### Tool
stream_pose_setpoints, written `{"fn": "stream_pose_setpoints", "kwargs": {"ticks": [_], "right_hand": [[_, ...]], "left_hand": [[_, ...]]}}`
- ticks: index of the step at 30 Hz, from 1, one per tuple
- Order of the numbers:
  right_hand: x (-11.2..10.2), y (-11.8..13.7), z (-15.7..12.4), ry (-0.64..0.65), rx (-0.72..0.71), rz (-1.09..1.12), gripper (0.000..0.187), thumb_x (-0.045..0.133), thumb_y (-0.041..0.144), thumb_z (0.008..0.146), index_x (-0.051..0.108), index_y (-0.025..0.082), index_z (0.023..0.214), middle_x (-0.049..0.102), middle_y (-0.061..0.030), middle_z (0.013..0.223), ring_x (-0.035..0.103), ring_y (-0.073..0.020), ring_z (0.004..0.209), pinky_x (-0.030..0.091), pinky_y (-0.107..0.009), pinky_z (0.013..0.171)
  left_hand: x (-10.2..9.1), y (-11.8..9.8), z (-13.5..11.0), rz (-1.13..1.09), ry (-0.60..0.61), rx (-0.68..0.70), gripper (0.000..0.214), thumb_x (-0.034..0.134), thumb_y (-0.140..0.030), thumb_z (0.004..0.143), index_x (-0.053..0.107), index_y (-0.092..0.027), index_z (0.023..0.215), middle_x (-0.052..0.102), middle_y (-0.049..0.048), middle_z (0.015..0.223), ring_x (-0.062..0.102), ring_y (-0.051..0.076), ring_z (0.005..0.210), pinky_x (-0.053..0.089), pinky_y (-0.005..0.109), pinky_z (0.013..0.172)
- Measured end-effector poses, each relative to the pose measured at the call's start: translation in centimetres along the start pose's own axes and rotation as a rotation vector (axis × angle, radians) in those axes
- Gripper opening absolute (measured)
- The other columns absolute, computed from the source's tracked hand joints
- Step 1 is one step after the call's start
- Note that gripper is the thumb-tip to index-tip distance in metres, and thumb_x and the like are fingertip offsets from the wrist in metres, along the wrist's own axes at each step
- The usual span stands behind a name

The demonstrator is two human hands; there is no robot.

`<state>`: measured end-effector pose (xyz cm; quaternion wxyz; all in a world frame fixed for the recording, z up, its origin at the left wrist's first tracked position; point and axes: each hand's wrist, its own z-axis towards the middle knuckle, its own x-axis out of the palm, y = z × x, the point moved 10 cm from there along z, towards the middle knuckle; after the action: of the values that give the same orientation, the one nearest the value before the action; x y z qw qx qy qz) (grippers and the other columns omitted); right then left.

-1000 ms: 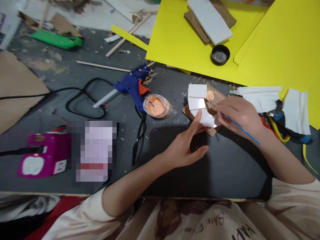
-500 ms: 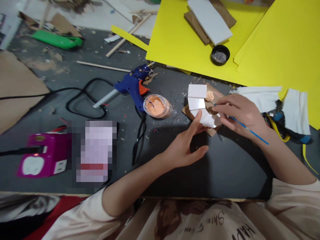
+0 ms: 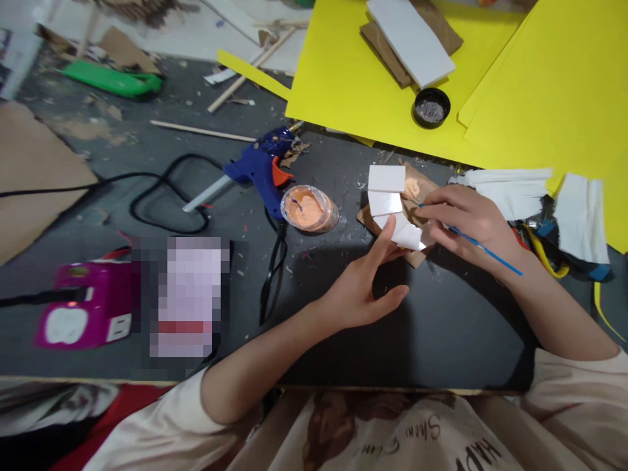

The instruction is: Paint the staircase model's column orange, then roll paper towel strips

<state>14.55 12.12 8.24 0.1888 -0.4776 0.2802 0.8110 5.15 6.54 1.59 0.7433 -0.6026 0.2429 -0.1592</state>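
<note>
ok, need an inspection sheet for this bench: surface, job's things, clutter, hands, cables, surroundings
Surface: dark tabletop, scraps at upper left.
Job's things: white segmented strip; thin blue tool; tub with peach-coloured contents.
Clutter: yellow sheets, glue gun, purple box.
Left hand: index finger on white segmented strip, thumb spread.
Right hand: grips thin blue tool.
Cables: black cable looped near glue gun; another at purple box.
Surroundings: red cloth beyond table edge.
</note>
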Motion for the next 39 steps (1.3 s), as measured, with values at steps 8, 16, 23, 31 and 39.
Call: {"fn": "stream_pose_setpoints", "kwargs": {"ticks": [8,16,23,31,39], "right_hand": [[0.1,0.1,0.0,-0.010,-0.011,-0.006,0.018,0.046,0.014,0.086,0.063,0.021,0.084,0.065,-0.0068,0.083,0.060,-0.0186,0.078,0.045,-0.030,0.064],[-0.8,-0.1,0.1,-0.029,0.000,0.059,0.016,0.049,0.017,0.088,0.064,0.020,0.091,0.067,-0.0082,0.088,0.063,-0.0187,0.081,0.049,-0.031,0.068],[-0.2,0.3,0.0,0.027,-0.044,0.051,0.016,0.049,0.018,0.087,0.065,0.018,0.083,0.066,-0.0081,0.080,0.062,-0.0194,0.076,0.047,-0.031,0.065],[-0.1,-0.3,0.1,0.083,0.000,0.038,0.017,0.048,0.016,0.085,0.065,0.020,0.086,0.067,-0.0079,0.086,0.062,-0.0195,0.079,0.046,-0.031,0.067],[-1.0,-1.5,-0.2,0.149,0.061,0.150,0.017,0.048,0.024,0.088,0.065,0.022,0.087,0.068,-0.0070,0.088,0.065,-0.0200,0.082,0.050,-0.032,0.068]], "left_hand": [[-0.1,0.0,0.0,0.016,-0.007,-0.001,0.092,0.061,-0.027,0.085,-0.003,-0.025,0.152,0.053,0.0148,0.136,0.056,0.026,0.123,0.045,0.044,0.106],[0.0,0.2,0.0,-0.024,0.001,-0.034,0.091,0.061,-0.029,0.086,-0.002,-0.026,0.152,0.052,0.0138,0.139,0.054,0.026,0.125,0.043,0.045,0.108],[0.0,0.2,0.0,0.026,-0.004,-0.044,0.089,0.059,-0.028,0.088,-0.003,-0.025,0.152,0.055,0.0141,0.135,0.056,0.025,0.122,0.046,0.043,0.106],[-0.1,0.3,0.0,0.025,-0.005,-0.051,0.089,0.058,-0.029,0.088,-0.003,-0.025,0.152,0.055,0.0147,0.135,0.056,0.025,0.122,0.045,0.044,0.106],[0.0,0.4,0.1,0.015,0.011,-0.057,0.089,0.058,-0.028,0.088,-0.004,-0.028,0.152,0.051,0.0137,0.140,0.056,0.026,0.123,0.046,0.045,0.106]]}}
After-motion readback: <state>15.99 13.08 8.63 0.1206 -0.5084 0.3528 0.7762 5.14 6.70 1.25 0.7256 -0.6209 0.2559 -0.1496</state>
